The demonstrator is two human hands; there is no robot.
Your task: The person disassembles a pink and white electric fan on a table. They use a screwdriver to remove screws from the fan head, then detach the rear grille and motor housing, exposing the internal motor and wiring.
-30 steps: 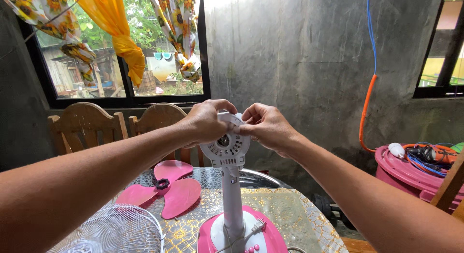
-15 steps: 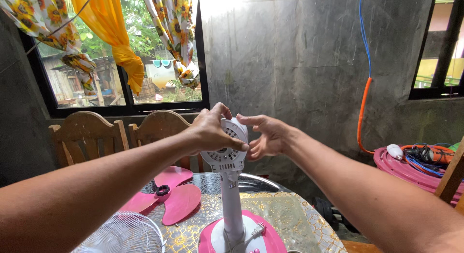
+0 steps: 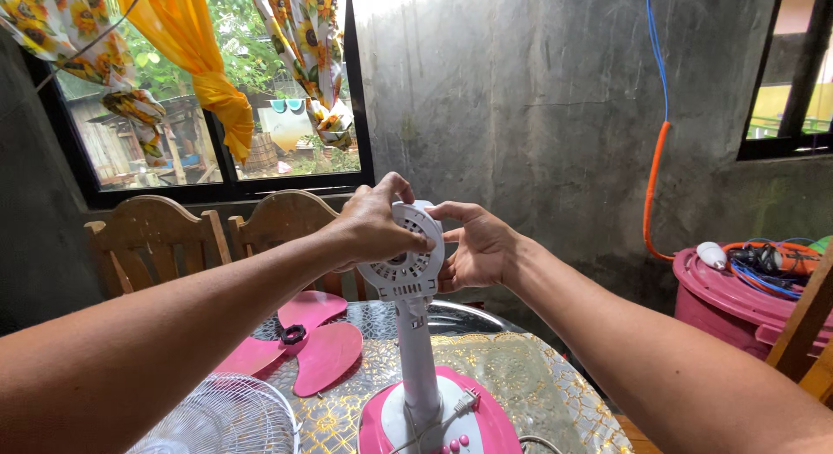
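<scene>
A white round fan motor housing point(image 3: 408, 267) with vent holes sits on top of a white pole point(image 3: 418, 358) that rises from a pink and white base point(image 3: 434, 424). My left hand point(image 3: 375, 224) grips the housing from the left and over its front face. My right hand point(image 3: 473, 246) cups the housing's right and rear side, fingers curled around it.
A pink fan blade point(image 3: 304, 341) with a black nut point(image 3: 292, 335) lies on the patterned round table point(image 3: 521, 384). A white wire fan guard point(image 3: 221, 419) rests at the near left. Two wooden chairs point(image 3: 156, 237) stand behind. At right is a pink tub point(image 3: 737, 302) with cables.
My right hand let go of the housing's top front, swung out, and now holds its right rear side. My left hand shifted over the front face. The housing has turned slightly.
</scene>
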